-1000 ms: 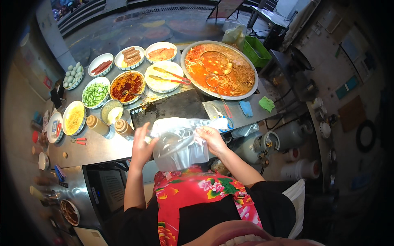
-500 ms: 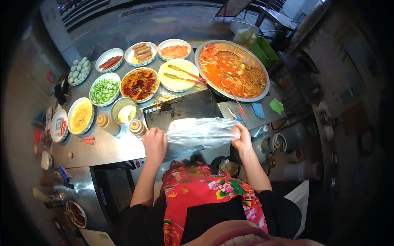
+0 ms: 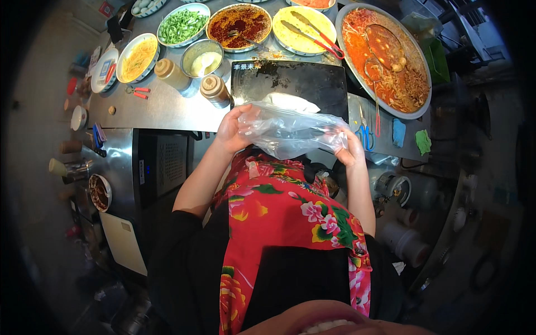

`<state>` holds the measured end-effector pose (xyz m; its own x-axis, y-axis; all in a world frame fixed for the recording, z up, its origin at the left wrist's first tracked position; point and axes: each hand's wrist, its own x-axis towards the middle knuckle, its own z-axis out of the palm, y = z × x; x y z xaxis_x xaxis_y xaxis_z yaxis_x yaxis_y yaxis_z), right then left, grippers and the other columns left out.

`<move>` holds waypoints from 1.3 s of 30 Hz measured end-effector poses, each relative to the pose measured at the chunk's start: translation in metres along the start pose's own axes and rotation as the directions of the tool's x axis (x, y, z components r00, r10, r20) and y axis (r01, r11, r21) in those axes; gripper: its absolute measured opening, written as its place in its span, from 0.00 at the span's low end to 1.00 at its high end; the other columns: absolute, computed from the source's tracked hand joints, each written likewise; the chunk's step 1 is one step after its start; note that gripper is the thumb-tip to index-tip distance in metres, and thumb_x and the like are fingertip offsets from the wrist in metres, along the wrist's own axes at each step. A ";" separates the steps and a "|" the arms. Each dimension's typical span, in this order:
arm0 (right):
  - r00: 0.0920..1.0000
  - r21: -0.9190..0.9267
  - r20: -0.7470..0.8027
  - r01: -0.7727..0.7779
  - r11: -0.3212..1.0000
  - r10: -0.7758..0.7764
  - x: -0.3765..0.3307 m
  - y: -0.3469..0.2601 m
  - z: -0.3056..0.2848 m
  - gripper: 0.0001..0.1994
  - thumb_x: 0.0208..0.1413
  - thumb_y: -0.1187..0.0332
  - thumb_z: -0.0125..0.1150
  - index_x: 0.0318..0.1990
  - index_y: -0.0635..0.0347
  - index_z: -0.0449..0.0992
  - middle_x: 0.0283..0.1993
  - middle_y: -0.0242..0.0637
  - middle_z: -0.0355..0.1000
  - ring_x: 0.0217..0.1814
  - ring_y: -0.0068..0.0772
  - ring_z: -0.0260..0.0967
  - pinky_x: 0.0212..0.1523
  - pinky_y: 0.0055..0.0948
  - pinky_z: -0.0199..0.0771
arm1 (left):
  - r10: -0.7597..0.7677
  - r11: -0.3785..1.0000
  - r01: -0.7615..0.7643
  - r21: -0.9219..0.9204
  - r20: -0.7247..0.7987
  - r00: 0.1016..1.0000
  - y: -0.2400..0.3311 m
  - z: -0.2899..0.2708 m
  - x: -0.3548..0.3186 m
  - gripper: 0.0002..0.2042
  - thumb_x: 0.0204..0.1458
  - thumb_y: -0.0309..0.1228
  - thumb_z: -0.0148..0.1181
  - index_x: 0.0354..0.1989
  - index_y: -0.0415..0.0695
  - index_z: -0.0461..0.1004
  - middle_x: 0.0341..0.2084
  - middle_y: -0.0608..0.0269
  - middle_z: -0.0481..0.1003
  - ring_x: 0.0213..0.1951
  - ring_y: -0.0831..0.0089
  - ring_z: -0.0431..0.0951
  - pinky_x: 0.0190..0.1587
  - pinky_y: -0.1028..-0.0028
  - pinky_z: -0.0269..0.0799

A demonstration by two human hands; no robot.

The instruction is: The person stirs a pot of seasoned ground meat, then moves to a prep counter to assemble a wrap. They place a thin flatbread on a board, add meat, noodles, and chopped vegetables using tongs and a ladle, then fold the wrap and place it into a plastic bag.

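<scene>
A clear plastic bag (image 3: 290,133) is spread between my two hands above the table's front edge. My left hand (image 3: 230,133) is closed on its left end, with the fingers partly behind the film. On the right end, my right hand (image 3: 352,149) pinches the plastic between thumb and fingers. Just beyond the bag, a white flat item (image 3: 291,103) lies on the front of a black flat plate (image 3: 290,81); the bag hides part of it, and I cannot tell what it is.
Squeeze bottles (image 3: 214,91) and a metal pot (image 3: 202,58) stand left of the plate. Bowls of chopped greens (image 3: 182,24) and dark red sauce (image 3: 240,27) sit behind. A large basin of red stew (image 3: 413,84), blue scissors (image 3: 365,137) and cloths (image 3: 398,133) are at right.
The bag was pulled taut lengthwise; now it is looser and spread wider between my hands. The view has tilted, so the table sits higher in the picture.
</scene>
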<state>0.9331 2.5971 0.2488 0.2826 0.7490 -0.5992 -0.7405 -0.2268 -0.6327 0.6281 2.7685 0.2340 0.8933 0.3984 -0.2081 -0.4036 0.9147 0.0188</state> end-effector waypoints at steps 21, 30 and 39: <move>0.473 -0.518 0.855 0.749 -0.414 -0.214 0.083 0.032 0.074 0.34 0.39 0.76 0.62 0.61 0.66 0.67 0.60 0.53 0.68 0.60 0.56 0.66 0.62 0.48 0.66 | -0.158 -0.914 -0.231 -0.334 -0.231 0.960 -0.030 0.020 0.046 0.10 0.51 0.36 0.59 0.37 0.52 0.86 0.39 0.70 0.82 0.51 0.68 0.75 0.69 0.60 0.50; 0.623 -0.546 0.780 0.726 -0.419 0.063 0.130 0.012 0.088 0.39 0.39 0.69 0.70 0.63 0.64 0.63 0.44 0.54 0.71 0.47 0.59 0.70 0.47 0.46 0.73 | 0.346 -0.925 0.174 0.339 0.559 0.753 -0.027 0.019 0.077 0.31 0.42 0.32 0.67 0.58 0.42 0.68 0.51 0.58 0.71 0.59 0.58 0.70 0.64 0.42 0.55; 0.527 -0.879 0.180 -0.292 0.376 0.830 0.156 -0.034 0.101 0.25 0.49 0.72 0.61 0.57 0.67 0.69 0.45 0.41 0.76 0.43 0.36 0.76 0.47 0.32 0.79 | -0.078 -0.725 -0.303 0.618 0.364 0.928 0.008 0.008 0.085 0.44 0.31 0.34 0.74 0.63 0.43 0.62 0.39 0.54 0.71 0.44 0.51 0.74 0.57 0.52 0.68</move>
<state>0.9408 2.7843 0.2267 -0.5755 0.3189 -0.7530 0.1753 -0.8514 -0.4944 0.7021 2.8097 0.2248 0.9325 0.3232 0.1611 0.1444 -0.7427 0.6539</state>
